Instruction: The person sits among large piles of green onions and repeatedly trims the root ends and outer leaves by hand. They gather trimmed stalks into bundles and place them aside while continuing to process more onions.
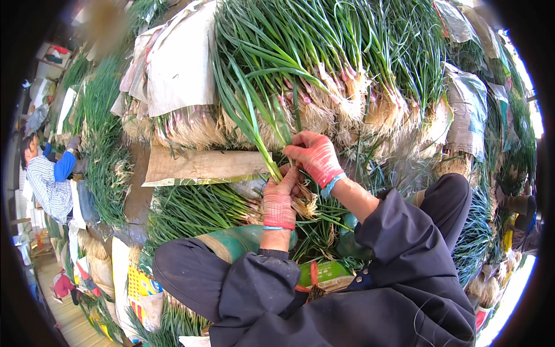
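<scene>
My left hand (279, 195), in a red-and-white work glove, grips a few green garlic plants (256, 134) low on their stems. Their long leaves lean up and to the left, and pale roots (306, 206) hang below the fist. My right hand (314, 156), gloved alike, pinches the stalks just above the left one, thumb and fingertips together. Behind both hands, a tall heap of green garlic (312, 56) lies with its pinkish bulbs and roots (347, 95) towards me. A smaller pile (199, 208) rests by my left knee, leaves pointing left.
A tan woven sack (208, 167) lies flat before the heap, and a white one (182, 65) covers bundles at its left. Loose plants (321, 238) are strewn between my legs. At far left sits a co-worker (52, 182) beside another long pile (102, 143). Covered bundles (466, 112) stand at right.
</scene>
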`<move>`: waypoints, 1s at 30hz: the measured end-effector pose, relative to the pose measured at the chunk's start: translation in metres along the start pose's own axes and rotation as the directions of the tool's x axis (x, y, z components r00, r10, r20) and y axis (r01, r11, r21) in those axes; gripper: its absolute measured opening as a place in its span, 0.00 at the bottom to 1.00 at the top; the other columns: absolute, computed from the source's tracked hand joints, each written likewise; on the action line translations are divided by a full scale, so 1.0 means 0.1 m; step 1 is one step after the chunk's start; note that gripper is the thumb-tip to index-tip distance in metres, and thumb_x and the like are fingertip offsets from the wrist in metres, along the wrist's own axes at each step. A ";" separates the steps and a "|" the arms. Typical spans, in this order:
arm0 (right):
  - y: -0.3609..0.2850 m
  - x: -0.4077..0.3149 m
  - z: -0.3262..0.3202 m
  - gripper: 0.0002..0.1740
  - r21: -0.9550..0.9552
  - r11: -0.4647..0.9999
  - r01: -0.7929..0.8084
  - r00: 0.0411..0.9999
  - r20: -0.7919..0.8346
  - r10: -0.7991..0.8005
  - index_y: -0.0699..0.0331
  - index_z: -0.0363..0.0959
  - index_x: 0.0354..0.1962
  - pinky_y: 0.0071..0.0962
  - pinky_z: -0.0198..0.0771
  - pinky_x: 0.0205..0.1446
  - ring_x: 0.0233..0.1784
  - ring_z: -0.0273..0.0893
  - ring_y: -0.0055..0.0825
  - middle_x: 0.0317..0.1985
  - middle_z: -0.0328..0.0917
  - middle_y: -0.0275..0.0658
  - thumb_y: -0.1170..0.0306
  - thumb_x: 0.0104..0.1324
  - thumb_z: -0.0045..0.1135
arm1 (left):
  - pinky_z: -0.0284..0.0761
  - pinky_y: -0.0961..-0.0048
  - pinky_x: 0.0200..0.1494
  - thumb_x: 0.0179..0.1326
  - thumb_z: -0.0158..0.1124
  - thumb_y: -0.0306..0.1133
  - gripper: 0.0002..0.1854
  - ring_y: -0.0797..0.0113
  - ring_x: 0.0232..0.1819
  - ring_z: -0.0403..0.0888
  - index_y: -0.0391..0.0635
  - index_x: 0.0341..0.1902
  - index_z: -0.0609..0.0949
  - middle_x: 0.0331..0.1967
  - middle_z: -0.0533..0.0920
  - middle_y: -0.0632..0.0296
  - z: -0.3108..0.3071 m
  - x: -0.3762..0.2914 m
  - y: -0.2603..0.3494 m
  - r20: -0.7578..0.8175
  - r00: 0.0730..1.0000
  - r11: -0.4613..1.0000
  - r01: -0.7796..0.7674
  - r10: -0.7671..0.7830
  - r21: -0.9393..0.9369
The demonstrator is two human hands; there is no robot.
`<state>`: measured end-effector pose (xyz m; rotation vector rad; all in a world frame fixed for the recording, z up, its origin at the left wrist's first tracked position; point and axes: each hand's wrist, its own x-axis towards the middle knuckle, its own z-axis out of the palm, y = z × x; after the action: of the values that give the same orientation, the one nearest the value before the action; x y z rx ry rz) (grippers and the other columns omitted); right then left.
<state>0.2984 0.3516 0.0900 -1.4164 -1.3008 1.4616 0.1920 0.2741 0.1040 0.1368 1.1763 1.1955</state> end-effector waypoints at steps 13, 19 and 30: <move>-0.80 0.20 -0.87 0.17 -0.910 0.415 -0.012 0.994 -0.057 -0.096 0.60 0.81 0.33 0.34 0.74 0.38 0.30 0.81 0.36 0.26 0.81 0.43 0.56 0.52 0.66 | 0.64 0.87 0.21 0.58 0.70 0.39 0.13 0.85 0.18 0.64 0.49 0.42 0.79 0.22 0.72 0.73 0.06 -0.17 0.13 0.033 0.999 0.995 -0.017 0.020 -0.094; -0.60 -0.37 -0.75 0.20 -0.329 0.933 -0.144 0.744 0.586 0.321 0.66 0.82 0.30 0.26 0.72 0.30 0.23 0.73 0.20 0.20 0.78 0.35 0.54 0.57 0.65 | 0.61 0.88 0.19 0.62 0.66 0.34 0.13 0.87 0.18 0.66 0.46 0.49 0.82 0.35 0.84 0.66 0.05 -0.09 0.09 0.221 0.975 0.999 -0.026 0.030 -0.022; -0.08 -0.20 -0.22 0.18 -0.053 0.998 -0.024 0.995 0.097 0.030 0.70 0.80 0.33 0.28 0.72 0.32 0.26 0.77 0.29 0.25 0.80 0.42 0.61 0.55 0.66 | 0.62 0.85 0.19 0.57 0.70 0.30 0.08 0.82 0.17 0.70 0.43 0.38 0.82 0.21 0.80 0.67 0.05 -0.09 -0.05 -0.028 0.989 0.955 -0.133 0.146 0.265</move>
<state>0.3214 0.3388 0.1055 -1.4160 -1.3942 1.5422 0.1994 0.2672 0.1090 0.3994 1.3825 1.1656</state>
